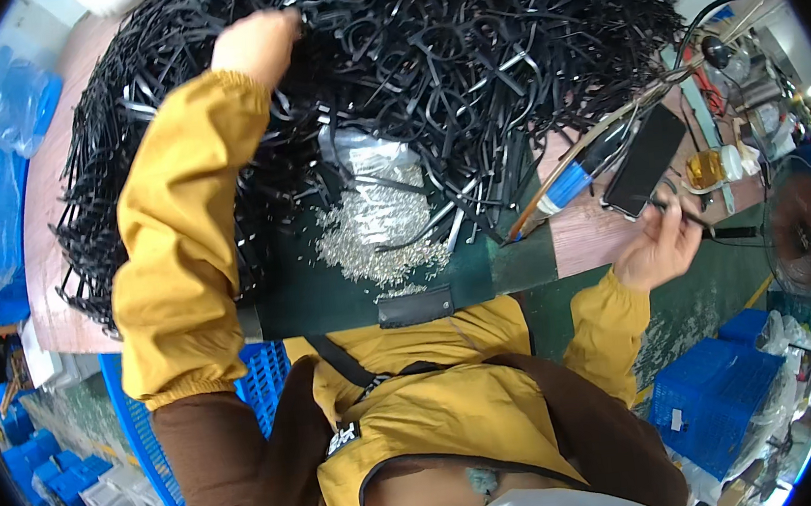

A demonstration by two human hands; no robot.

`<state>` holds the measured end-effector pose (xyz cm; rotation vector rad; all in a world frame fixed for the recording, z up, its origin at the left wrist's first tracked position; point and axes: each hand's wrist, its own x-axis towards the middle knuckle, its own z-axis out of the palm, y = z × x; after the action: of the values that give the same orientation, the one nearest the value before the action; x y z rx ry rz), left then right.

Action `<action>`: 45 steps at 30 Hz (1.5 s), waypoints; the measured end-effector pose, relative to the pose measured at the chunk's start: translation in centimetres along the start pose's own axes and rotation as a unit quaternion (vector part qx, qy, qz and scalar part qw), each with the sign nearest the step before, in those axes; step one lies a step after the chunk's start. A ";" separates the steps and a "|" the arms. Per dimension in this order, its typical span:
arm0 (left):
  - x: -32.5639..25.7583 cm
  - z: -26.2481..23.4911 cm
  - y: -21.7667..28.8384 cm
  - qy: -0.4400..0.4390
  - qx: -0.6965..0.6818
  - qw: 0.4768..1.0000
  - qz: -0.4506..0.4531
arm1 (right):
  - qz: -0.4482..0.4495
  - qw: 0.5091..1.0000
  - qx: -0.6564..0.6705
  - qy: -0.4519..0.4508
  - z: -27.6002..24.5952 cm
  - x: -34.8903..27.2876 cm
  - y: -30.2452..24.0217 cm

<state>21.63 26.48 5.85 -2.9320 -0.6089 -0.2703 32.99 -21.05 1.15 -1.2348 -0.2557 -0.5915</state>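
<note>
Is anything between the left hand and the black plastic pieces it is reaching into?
Nothing visible is. The left hand is already in contact with the heap of black plastic pieces, its fingertips buried among them. The right hand is off at the table's edge with a thin dark tool, near a dark phone.

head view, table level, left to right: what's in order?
Blue plastic bags → left hand reaching into the heap of black plastic strips → pile of small silvery metal parts → blue-handled tool → dark phone → right hand → amber bottle.
</note>
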 end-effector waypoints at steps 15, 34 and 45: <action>-18.3 -13.6 2.0 -0.013 -0.168 0.986 -0.002 | 0.265 0.764 0.233 -0.540 4.2 -13.2 -3.4; -29.1 -2.3 16.3 0.108 -0.915 0.257 -0.292 | 0.241 0.851 0.123 -0.451 5.9 -16.5 -4.3; -31.8 0.4 18.9 -0.332 -0.847 0.197 -0.366 | 0.252 0.737 -0.020 -0.627 3.5 -16.5 -1.2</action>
<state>0.67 -2.71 -2.75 0.4215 0.7056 -0.2261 19.14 -13.30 -4.81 -1.5044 -0.9920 0.8206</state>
